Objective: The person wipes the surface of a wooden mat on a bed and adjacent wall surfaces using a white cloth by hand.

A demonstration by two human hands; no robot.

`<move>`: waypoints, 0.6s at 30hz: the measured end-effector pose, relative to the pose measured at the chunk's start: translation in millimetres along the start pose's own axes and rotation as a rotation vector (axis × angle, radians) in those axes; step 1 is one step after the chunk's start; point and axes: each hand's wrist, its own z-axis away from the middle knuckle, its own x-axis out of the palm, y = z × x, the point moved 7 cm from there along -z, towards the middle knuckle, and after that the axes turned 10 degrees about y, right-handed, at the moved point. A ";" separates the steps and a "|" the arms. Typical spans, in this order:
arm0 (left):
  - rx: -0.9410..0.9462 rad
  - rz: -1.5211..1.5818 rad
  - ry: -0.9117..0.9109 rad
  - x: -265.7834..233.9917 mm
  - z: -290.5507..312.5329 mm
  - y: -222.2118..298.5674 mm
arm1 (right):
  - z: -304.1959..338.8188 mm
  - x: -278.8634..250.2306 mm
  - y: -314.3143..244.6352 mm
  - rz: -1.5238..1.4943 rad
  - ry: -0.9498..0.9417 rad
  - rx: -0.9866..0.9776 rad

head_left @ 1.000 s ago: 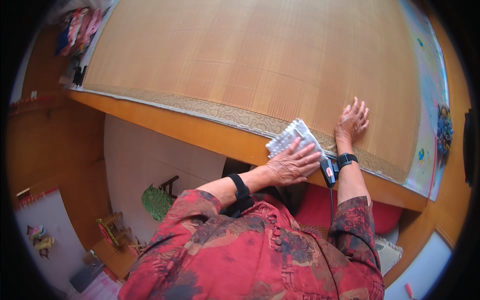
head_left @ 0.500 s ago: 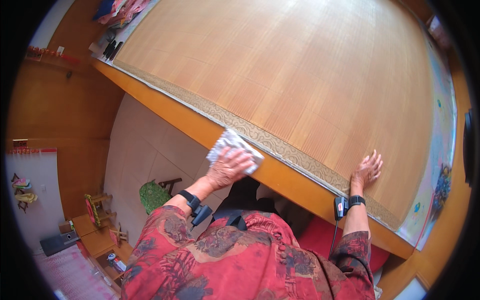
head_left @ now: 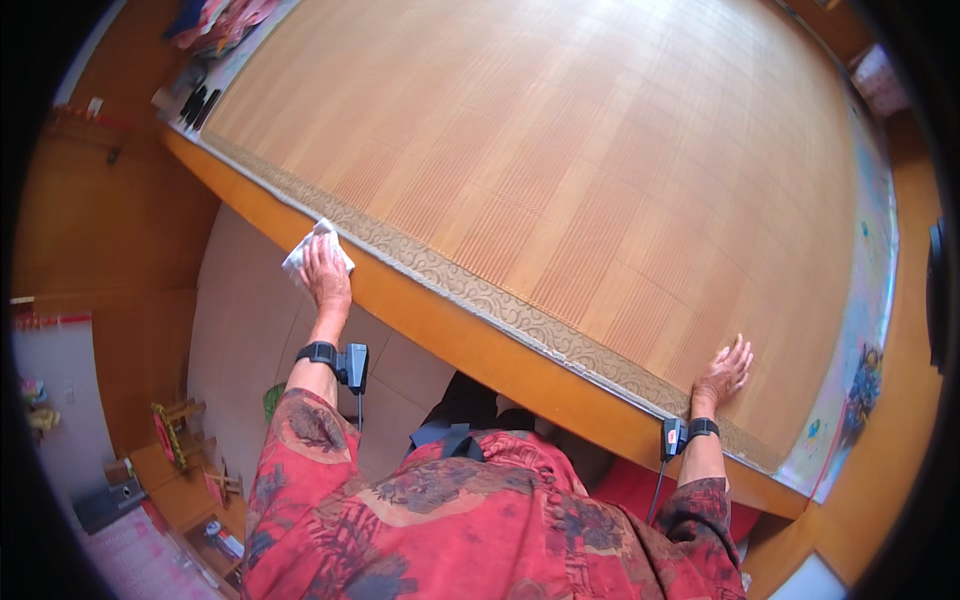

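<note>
your left hand (head_left: 325, 275), fingers extended, grip unclear, slides the white cloth (head_left: 297, 261) farther along the bed frame (head_left: 440, 322) to ten o'clock, away from your open, empty right hand (head_left: 722, 376) on the mat (head_left: 530, 200) at four.

The head-worn fisheye looks down across the tan mat (head_left: 520, 190).

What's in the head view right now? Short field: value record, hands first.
Left hand: over a white cloth, at the wooden edge board
Right hand: open, palm down on the tan mat
Mat border: patterned band along the near edge
Wrists: each wears a black strap with a small device
Clothing: red patterned top
</note>
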 end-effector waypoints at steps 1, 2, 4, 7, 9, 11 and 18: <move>-0.028 0.008 0.084 -4.9 -0.8 -2.7 | 0.1 -2.2 -5.9 -0.023 -0.006 -0.016; 0.035 0.031 0.139 -10.9 7.0 17.8 | -0.9 -0.3 1.2 -0.007 0.011 -0.024; 0.109 0.101 0.074 -18.8 30.4 50.3 | -0.7 5.0 10.7 0.003 0.031 -0.015; 0.330 0.232 0.025 -48.1 72.0 105.5 | -1.6 -2.3 10.6 0.009 0.042 -0.010; 0.453 0.393 -0.021 -68.1 95.2 140.2 | -1.2 -3.5 5.4 -0.060 0.047 0.002; 0.596 0.487 -0.179 -82.8 109.1 174.6 | -0.2 -2.8 6.0 -0.064 0.037 0.023; 1.126 0.672 -0.328 -94.4 123.8 220.2 | -0.1 -2.9 -1.7 -0.088 0.082 0.023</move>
